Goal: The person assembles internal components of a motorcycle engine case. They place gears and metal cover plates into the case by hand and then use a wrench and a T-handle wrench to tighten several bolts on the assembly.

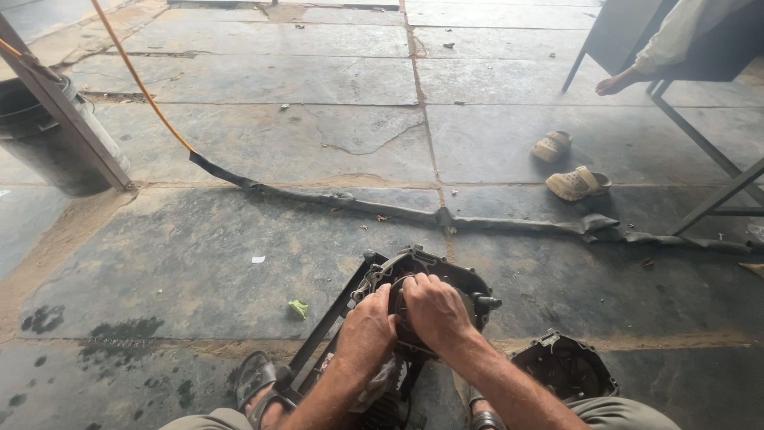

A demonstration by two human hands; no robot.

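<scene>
Hands both on the engine casing (446, 279), low centre of the view, near the person's knees. Left hand (366, 328) grips the near-left edge of the casing, fingers curled tight around it. Right hand (434, 312) sits over the middle of the casing, fingers bent down and closed on a round part there; exact part is hidden under the fingers. The two hands touch each other at the knuckles.

Casing is dark, greasy metal, roughly round, face tilted up toward the camera, resting on a black metal frame (326, 334) that runs down-left. A short stub sticks out of its right side. Pale rag (374, 390) hangs under the left wrist.

Second casing cover (565, 368) lies on the stone floor (263, 255) just right of the right forearm, open side up, apart from the first one.

Far side: flat black rubber strip (382, 209) crosses the floor left to right, joined to an orange hose (139, 80) at far left. Dark drum (44, 135) far left. Two tan sandals (569, 171) far right, near another person's bare foot (617, 82) by a metal stand. Small green scrap (298, 308) left of the frame.
</scene>
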